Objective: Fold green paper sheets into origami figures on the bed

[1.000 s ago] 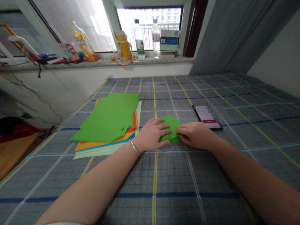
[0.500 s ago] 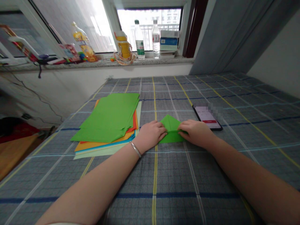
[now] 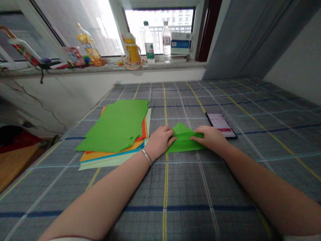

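Observation:
A folded sheet of green paper [image 3: 185, 142] lies on the checked cloth, its peak pointing away from me and a straight strip along the near side. My left hand [image 3: 162, 139], with a silver bangle at the wrist, pinches the paper's left end between thumb and fingers. At the right end, my right hand [image 3: 209, 137] grips it the same way, thumb on the near strip and fingers behind. Parts of both ends are hidden under the fingers.
Left of my hands sits a stack of coloured paper [image 3: 115, 125], green on top. A phone [image 3: 222, 125] lies just beyond my right hand. Bottles [image 3: 149, 43], a yellow cup [image 3: 132, 50] and boxes [image 3: 180, 43] stand on the windowsill.
The near strip of the green paper shows wider and its upper edge stands higher. Both hands have shifted slightly, the thumbs now lying over the strip.

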Demonstrator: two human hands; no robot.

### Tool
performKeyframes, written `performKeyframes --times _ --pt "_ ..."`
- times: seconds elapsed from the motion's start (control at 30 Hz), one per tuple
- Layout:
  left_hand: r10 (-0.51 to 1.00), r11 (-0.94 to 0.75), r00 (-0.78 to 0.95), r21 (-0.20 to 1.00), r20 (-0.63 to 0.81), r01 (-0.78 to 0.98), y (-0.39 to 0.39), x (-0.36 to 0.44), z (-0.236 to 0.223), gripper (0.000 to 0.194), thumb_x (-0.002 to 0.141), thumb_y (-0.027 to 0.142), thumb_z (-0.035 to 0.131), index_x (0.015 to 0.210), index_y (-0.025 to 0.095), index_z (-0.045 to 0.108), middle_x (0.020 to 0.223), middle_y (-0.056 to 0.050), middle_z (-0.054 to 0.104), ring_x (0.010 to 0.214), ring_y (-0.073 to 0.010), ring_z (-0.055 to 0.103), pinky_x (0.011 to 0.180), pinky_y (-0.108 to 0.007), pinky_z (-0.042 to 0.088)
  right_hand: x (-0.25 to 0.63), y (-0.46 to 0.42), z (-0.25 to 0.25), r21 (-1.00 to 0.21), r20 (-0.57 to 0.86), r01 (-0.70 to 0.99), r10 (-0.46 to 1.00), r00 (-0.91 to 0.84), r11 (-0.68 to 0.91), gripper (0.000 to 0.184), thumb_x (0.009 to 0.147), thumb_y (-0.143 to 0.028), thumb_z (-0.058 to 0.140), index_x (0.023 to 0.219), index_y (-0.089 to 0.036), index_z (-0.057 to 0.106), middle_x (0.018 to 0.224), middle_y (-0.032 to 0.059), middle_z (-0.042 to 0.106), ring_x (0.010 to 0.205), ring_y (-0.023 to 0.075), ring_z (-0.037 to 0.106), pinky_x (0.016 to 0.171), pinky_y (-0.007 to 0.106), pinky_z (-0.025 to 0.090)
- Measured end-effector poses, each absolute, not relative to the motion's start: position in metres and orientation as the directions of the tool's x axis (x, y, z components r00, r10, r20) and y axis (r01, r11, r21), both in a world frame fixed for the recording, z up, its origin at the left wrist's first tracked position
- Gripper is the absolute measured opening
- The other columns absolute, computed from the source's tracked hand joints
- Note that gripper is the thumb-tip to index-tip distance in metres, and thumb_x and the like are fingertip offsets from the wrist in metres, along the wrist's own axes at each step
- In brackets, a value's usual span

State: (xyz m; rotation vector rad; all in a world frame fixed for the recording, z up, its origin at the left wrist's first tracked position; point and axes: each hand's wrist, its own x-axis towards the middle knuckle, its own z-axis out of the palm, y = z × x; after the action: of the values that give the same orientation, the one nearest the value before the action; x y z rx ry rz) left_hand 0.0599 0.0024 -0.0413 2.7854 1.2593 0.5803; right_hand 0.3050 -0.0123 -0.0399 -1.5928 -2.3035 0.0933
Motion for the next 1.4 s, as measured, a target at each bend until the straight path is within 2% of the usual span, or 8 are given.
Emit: performKeyframes --times 0.1,0.2,0.47,0.83,1.07,1.3,1.4 --pt "0.736 -0.666 0.573 0.232 0.361 0.709 0.003 0.06 -0.043 0.014 0.089 0.03 0.057 0.091 0.017 0.062 0.113 -0.007 0.057 0.102 -0.0195 0.057 0.092 -0.036 0.049 0.308 -0.006 -0.047 -0.344 0.23 0.877 0.935 -0.269 0.337 0.03 0.082 -0.049 0.06 0.086 -0.022 0.071 0.09 0.0052 0.072 0.084 0.0227 0.065 0.072 0.035 0.05" --pt "0.748 -0.653 0.557 0.252 0.361 0.714 0.004 0.061 -0.044 0.012 0.089 0.027 0.057 0.094 0.017 0.061 0.113 -0.008 0.057 0.103 -0.0199 0.057 0.094 -0.036 0.049 0.308 -0.003 -0.052 -0.399 0.245 0.869 0.947 -0.206 0.292 0.031 0.079 -0.051 0.062 0.086 -0.022 0.071 0.091 0.0051 0.073 0.084 0.0231 0.066 0.073 0.035 0.05" --pt "0.764 -0.63 0.564 0.173 0.313 0.757 0.002 0.065 -0.043 0.015 0.09 0.025 0.055 0.1 0.015 0.059 0.106 -0.008 0.061 0.1 -0.0219 0.056 0.092 -0.037 0.048 0.302 -0.003 -0.049 -0.312 0.219 0.91 0.953 -0.211 0.273 0.031 0.081 -0.051 0.06 0.086 -0.021 0.069 0.091 0.0061 0.072 0.083 0.0235 0.065 0.07 0.034 0.048" --pt "0.775 -0.607 0.561 0.096 0.291 0.789 0.005 0.066 -0.043 0.014 0.09 0.025 0.053 0.097 0.014 0.059 0.102 -0.008 0.062 0.094 -0.0222 0.056 0.088 -0.037 0.047 0.298 -0.005 -0.047 -0.245 0.17 0.934 0.96 -0.224 0.261 0.03 0.085 -0.049 0.056 0.089 -0.021 0.065 0.093 0.0068 0.069 0.086 0.0242 0.063 0.069 0.033 0.045" --pt "0.814 -0.557 0.501 0.152 0.294 0.816 0.005 0.067 -0.044 0.023 0.086 0.023 0.059 0.107 0.015 0.056 0.099 -0.007 0.065 0.094 -0.0222 0.058 0.083 -0.034 0.048 0.295 -0.005 -0.048 -0.226 0.171 0.938 0.959 -0.226 0.261 0.03 0.086 -0.046 0.055 0.091 -0.018 0.063 0.094 0.0086 0.068 0.088 0.0246 0.062 0.073 0.034 0.044" --pt "0.702 -0.657 0.636 -0.053 0.321 0.752 0.004 0.069 -0.042 0.017 0.092 0.023 0.05 0.1 0.02 0.064 0.103 -0.005 0.068 0.088 -0.0228 0.059 0.082 -0.041 0.046 0.294 -0.007 -0.049 -0.238 0.213 0.931 0.95 -0.227 0.275 0.027 0.086 -0.042 0.058 0.098 -0.018 0.06 0.098 0.007 0.067 0.092 0.024 0.062 0.078 0.033 0.045" --pt "0.66 -0.678 0.671 -0.118 0.339 0.726 0.003 0.07 -0.041 0.019 0.092 0.018 0.048 0.101 0.018 0.064 0.101 -0.006 0.068 0.092 -0.0231 0.06 0.094 -0.046 0.041 0.292 -0.009 -0.047 -0.217 0.226 0.933 0.944 -0.24 0.289 0.026 0.087 -0.039 0.056 0.101 -0.018 0.06 0.102 0.0071 0.067 0.095 0.0241 0.062 0.081 0.034 0.045"
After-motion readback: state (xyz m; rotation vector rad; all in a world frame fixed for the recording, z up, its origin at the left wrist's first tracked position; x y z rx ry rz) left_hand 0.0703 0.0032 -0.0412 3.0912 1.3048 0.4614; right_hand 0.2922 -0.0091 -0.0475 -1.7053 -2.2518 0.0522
